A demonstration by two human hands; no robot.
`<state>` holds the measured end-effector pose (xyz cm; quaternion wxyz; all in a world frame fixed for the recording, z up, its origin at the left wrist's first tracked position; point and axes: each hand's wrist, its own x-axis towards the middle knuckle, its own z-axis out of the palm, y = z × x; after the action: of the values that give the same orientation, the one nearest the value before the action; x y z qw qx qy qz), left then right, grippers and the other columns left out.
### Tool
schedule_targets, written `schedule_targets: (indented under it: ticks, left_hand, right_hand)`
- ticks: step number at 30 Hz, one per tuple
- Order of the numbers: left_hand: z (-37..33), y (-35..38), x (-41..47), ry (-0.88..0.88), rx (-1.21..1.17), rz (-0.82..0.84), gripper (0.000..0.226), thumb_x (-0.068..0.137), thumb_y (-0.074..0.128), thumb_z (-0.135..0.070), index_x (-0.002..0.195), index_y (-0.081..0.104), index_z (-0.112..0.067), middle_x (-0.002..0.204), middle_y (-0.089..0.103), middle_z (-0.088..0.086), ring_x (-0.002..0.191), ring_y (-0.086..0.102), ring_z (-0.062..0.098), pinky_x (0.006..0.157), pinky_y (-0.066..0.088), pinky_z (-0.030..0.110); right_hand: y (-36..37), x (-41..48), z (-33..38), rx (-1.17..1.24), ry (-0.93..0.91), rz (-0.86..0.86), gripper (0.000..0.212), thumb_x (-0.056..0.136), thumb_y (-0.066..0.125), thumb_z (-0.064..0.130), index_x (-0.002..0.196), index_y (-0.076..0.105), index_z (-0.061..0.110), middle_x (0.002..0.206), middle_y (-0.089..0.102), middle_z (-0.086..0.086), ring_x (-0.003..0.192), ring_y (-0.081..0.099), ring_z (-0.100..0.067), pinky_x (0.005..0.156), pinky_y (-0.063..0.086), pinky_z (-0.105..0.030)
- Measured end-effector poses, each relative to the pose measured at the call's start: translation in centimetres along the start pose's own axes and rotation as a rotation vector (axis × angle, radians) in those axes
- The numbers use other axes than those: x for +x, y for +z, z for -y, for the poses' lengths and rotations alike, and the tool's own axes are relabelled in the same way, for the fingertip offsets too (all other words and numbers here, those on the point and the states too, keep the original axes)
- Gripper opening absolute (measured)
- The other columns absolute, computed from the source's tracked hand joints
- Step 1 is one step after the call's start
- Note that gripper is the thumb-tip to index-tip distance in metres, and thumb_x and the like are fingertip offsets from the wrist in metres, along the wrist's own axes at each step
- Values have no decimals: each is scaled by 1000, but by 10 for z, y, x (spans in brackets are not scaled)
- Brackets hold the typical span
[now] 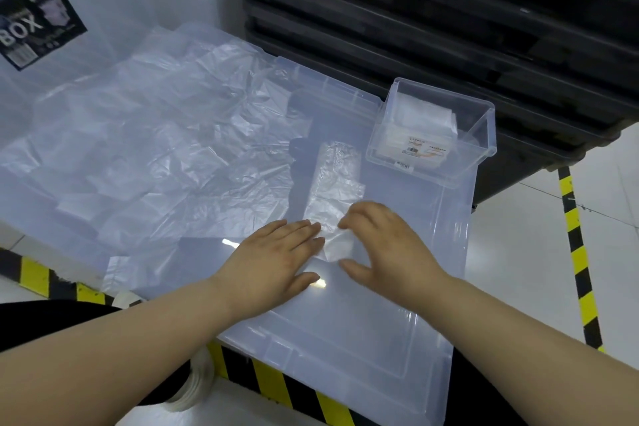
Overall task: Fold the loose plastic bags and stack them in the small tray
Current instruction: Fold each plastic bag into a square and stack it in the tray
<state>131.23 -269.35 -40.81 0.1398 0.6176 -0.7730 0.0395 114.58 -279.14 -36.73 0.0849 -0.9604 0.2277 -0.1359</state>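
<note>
The bag [333, 183] is pressed onto the worktop [345, 322] by the left hand [273, 259], fingers [304, 228] straight and together. The right hand [387, 245] is arched, and any pinch cannot be told. Folding is judged under way. Next, the near end must be turned over towards the tray [480, 149].

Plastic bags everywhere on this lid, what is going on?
A person is folding bags. A clear plastic bag folded into a long strip lies on the translucent plastic lid. The left hand presses flat on its near end, while the right hand curves its fingers over that end; whether it grips is unclear. A heap of loose clear bags waits to the left, and the small clear plastic tray at the back right holds folded bags.
</note>
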Motion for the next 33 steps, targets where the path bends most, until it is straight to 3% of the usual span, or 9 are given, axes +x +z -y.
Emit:
schedule_targets:
  ticks: [5, 8, 10, 12, 15, 19, 25, 30, 33]
  left_hand:
    - [1, 1, 0, -5, 9, -1, 53, 82, 36, -45, 98, 73, -11, 106, 70, 5, 95, 68, 18, 92, 33, 31]
    - [1, 1, 1, -10, 1, -8, 50, 78, 39, -44, 96, 73, -12, 105, 70, 5, 95, 67, 18, 93, 31, 31]
    - [4, 2, 1, -8, -41, -25, 49, 78, 41, -44, 97, 72, -12, 105, 70, 5, 103, 61, 18, 94, 30, 30]
    - [8, 2, 2, -1, -97, -37, 48, 81, 41, -45, 105, 67, -12, 110, 68, 7, 110, 48, 16, 96, 29, 30]
    - [16, 2, 1, -28, -170, -13, 44, 86, 39, -45, 118, 49, -16, 119, 63, 10, 115, 42, 16, 98, 27, 31]
    - [19, 0, 1, -52, -206, -16, 39, 82, 44, -38, 113, 57, -17, 117, 65, 9, 115, 45, 16, 98, 32, 32]
    - [17, -6, 2, -55, -256, -86, 55, 98, 27, -35, 80, 74, -13, 93, 73, -4, 90, 67, 13, 72, 51, 23]
    - [8, -13, 7, -429, -574, 74, 54, 85, 32, -48, 78, 62, -3, 76, 64, 3, 77, 53, 9, 69, 41, 22]
    - [-1, -20, 8, -610, -767, 83, 38, 94, 46, -36, 79, 61, -5, 71, 59, 7, 68, 51, 8, 66, 38, 20]
  right_hand:
    - [15, 2, 11, -117, -57, 102, 29, 66, 41, 24, 72, 67, 12, 68, 64, 1, 58, 63, -17, 51, 47, -18]
    - [14, 10, 14, -170, -47, 95, 7, 51, 63, 10, 58, 62, 13, 56, 57, 2, 45, 55, -15, 41, 36, -15]
    - [12, 14, 16, -160, -38, 99, 16, 41, 70, 8, 52, 60, 14, 53, 55, 3, 41, 52, -14, 37, 30, -13]
    - [9, 16, 14, -116, 14, 141, 9, 56, 53, 15, 51, 61, 15, 52, 56, 5, 39, 53, -14, 35, 27, -11]
    - [6, 16, 10, 99, 136, 169, 27, 67, 41, 11, 63, 68, 12, 62, 65, 3, 50, 61, -17, 41, 44, -17]
    - [-2, 9, 0, 404, 306, 261, 18, 82, 56, 2, 92, 71, 7, 89, 70, -2, 86, 63, -17, 82, 47, -27]
    - [-12, 11, -5, 794, 467, 226, 29, 81, 61, 0, 74, 58, 27, 73, 59, 16, 68, 56, 10, 68, 41, -4]
    - [-9, 17, -3, 789, 495, 235, 30, 79, 67, 6, 79, 53, 32, 79, 57, 16, 75, 57, 6, 70, 40, -5]
    - [-3, 20, -2, 853, 566, 191, 30, 81, 64, 2, 75, 54, 30, 73, 60, 16, 64, 58, 12, 65, 42, -4]
